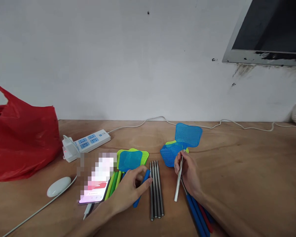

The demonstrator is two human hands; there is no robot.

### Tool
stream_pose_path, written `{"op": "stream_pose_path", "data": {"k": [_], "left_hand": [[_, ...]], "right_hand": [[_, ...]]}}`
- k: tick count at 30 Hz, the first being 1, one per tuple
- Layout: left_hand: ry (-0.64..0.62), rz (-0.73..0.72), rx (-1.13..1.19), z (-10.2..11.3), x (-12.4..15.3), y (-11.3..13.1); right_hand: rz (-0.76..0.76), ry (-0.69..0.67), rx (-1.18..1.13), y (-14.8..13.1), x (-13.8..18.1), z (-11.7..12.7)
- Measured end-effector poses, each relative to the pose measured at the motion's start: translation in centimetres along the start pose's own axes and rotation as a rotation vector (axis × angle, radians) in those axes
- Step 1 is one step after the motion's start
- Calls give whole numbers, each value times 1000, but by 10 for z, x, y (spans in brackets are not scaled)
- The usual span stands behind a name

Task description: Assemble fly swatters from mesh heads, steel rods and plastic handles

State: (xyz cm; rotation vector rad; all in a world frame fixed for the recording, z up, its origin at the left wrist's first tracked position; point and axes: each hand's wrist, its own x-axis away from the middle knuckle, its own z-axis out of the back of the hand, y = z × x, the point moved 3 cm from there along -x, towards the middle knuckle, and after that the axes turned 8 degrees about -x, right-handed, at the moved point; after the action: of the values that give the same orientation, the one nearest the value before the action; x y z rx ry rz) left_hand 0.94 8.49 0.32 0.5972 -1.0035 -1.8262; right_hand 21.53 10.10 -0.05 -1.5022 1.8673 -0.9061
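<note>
Fly swatter (pixel 188 135), one, blue-headed: right hand (pixel 189 172) clamped on its metal rod (pixel 178 189). Left hand (pixel 128 188) gripping one blue handle (pixel 146 176). Four metal rods (pixel 155 191) between, apart from far edge of tabletop (pixel 241 164).

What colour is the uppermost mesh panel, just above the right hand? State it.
Blue; the mesh panel above the right hand shows best in the head view.

We face a pale grey wall (pixel 108 65) pocked with small dark holes, in soft, dull light. At upper right we see a dark pane (pixel 271 28) in a scuffed grey frame (pixel 240 56), stained below; the brown wooden bench (pixel 256 164) meets the wall.
</note>
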Motion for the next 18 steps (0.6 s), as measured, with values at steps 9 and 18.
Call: {"op": "stream_pose_path", "data": {"k": [9,18], "left_hand": [[171,97,-774,20,0,0],[165,138,-994,23,-2,-5]], "right_hand": [[-45,-68,126,6,1,2],[-101,-97,157,13,1,5]]}}
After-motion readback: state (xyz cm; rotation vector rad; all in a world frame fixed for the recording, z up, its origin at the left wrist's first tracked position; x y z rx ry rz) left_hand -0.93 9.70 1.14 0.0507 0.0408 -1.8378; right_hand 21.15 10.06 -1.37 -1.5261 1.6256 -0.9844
